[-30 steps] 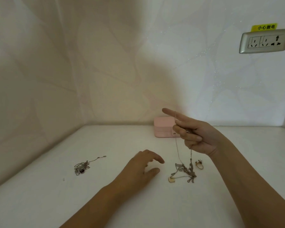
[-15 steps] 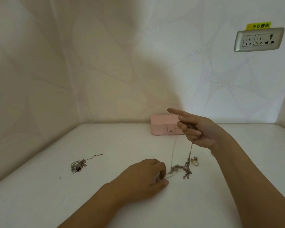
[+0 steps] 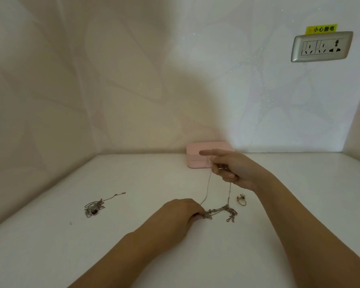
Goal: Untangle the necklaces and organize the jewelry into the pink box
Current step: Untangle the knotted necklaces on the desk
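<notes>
A knot of silver necklace chains (image 3: 221, 213) lies on the white table in front of me. My right hand (image 3: 229, 167) is raised above it, index finger straight, the other fingers curled on two chain ends that hang down to the knot. My left hand (image 3: 180, 213) rests on the table with its fingers curled at the knot's left end, holding it down. A second tangled necklace with a dark pendant (image 3: 95, 207) lies apart at the left. A gold ring (image 3: 242, 200) sits just right of the knot. The pink box (image 3: 197, 155) stands closed at the back wall.
Walls close the table (image 3: 50, 246) at the back and left, meeting in a corner. A silver power socket (image 3: 321, 46) with a yellow label is high on the back wall at the right.
My left hand moved right across the table and took hold of the knot's left end. My right hand kept the chain ends raised, stretching the strands.
</notes>
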